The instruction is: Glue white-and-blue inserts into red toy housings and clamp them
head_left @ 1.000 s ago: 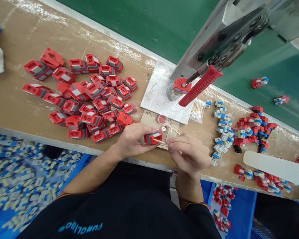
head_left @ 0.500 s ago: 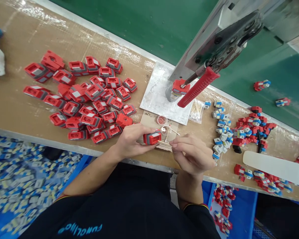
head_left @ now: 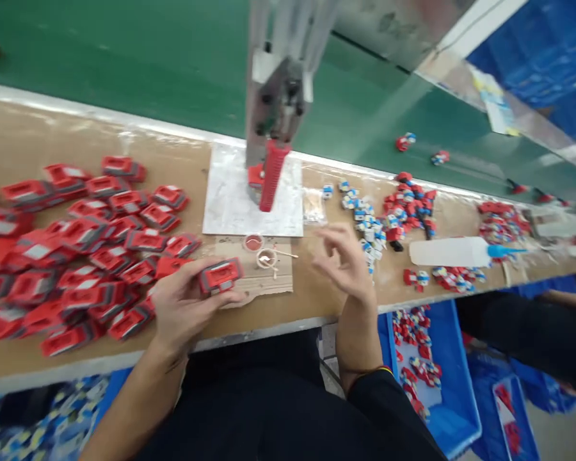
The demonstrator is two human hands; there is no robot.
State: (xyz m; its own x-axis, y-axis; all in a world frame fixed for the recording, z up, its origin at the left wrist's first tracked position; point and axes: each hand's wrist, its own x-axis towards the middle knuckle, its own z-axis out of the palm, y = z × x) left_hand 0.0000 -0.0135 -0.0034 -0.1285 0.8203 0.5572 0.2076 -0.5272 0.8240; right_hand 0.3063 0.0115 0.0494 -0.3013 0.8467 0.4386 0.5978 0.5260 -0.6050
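My left hand (head_left: 187, 301) grips a red plastic toy part (head_left: 221, 275) with grey edges, fingers and thumb on either side of it, above the front of the bench. To the right, my right hand (head_left: 343, 262) is raised, slightly blurred, its fingers curled but apart with nothing visible in them. Between the hands, a small cup of red paint (head_left: 253, 242) and a cup of white paint (head_left: 267, 258) stand on a cardboard piece (head_left: 283, 282). A cotton swab (head_left: 286, 254) rests against the white paint's cup.
A press with a red handle (head_left: 274, 176) stands on a metal plate (head_left: 225, 211) behind the cups. Many red parts (head_left: 84, 256) are heaped at left. White-blue pieces (head_left: 365, 218), assembled red pieces (head_left: 406, 205) and a white bottle (head_left: 448, 251) lie right. Another person's arm (head_left: 513, 326) shows.
My right hand has let go of the thin stick it pinched by the red part and moved away to the right. My left hand still holds the part. The view has swung right.
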